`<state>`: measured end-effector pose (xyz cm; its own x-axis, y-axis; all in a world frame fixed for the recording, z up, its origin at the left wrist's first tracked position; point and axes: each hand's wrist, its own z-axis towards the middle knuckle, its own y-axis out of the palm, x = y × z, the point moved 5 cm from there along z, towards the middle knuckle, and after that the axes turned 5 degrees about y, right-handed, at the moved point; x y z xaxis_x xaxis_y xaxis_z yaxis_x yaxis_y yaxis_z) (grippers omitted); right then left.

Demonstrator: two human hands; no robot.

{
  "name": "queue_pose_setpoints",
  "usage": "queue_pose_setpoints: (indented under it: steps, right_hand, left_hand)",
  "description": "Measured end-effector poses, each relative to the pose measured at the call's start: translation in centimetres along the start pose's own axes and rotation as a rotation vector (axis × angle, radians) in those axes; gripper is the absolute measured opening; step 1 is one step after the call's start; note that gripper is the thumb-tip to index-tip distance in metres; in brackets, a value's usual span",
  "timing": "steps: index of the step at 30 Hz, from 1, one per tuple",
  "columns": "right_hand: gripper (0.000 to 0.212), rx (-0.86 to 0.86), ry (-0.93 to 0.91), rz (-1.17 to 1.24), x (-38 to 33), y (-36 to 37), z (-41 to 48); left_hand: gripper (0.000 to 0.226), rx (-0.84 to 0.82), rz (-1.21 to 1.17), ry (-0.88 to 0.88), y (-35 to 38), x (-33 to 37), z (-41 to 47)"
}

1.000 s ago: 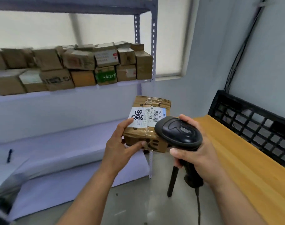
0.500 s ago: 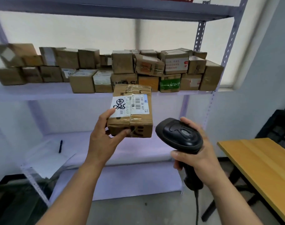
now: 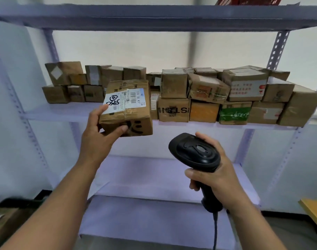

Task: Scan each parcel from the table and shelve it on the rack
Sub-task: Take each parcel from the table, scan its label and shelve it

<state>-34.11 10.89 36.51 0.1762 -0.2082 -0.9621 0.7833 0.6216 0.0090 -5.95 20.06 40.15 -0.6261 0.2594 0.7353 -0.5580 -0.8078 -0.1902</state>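
Note:
My left hand point(image 3: 98, 134) grips a taped cardboard parcel point(image 3: 134, 114) with a white barcode label on top, holding it up just in front of the rack's middle shelf point(image 3: 63, 112). My right hand point(image 3: 219, 175) holds a black handheld barcode scanner point(image 3: 193, 152) by its handle, lower and to the right of the parcel, its cable hanging down. Several cardboard parcels point(image 3: 204, 94) stand stacked in two layers along that shelf.
The pale purple metal rack point(image 3: 278, 49) has an upper shelf overhead and lower shelves point(image 3: 154, 170) below. A corner of the wooden table point(image 3: 314, 210) shows at the right edge. Dark clutter and a box lie on the floor at bottom left.
The view has turned left and closer to the rack. My left hand has carried the parcel up and forward toward the middle shelf. The scanner hand stays low on the right.

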Motion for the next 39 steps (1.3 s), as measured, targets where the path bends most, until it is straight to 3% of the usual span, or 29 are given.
queue_pose_setpoints:
  steps: [12,20,27,31,35,39]
  right_hand:
    - [0.084,-0.004,0.006,-0.027,1.5,0.4,7.0]
    - [0.082,0.147,0.017,-0.056,1.4,2.2,8.9]
    - [0.083,0.284,-0.004,-0.092,1.4,3.8,8.3]
    - [0.085,0.357,0.004,-0.117,1.7,4.7,7.2]
    - [0.086,0.446,0.037,-0.140,2.3,5.4,5.8]
    - [0.081,0.516,0.072,-0.146,3.0,5.9,4.4]
  left_hand:
    - [0.063,-0.010,-0.008,-0.025,3.0,-3.3,10.8]
    - [0.064,-0.179,-0.038,-0.036,7.1,-6.5,17.2]
    - [0.073,-0.295,0.171,0.026,8.4,-8.3,17.9]
    - [0.083,-0.339,0.157,0.062,8.8,-7.9,17.4]
    - [0.094,-0.267,0.186,0.158,8.7,-7.1,16.6]
    - [0.087,-0.151,0.180,0.331,8.9,-6.6,14.1]
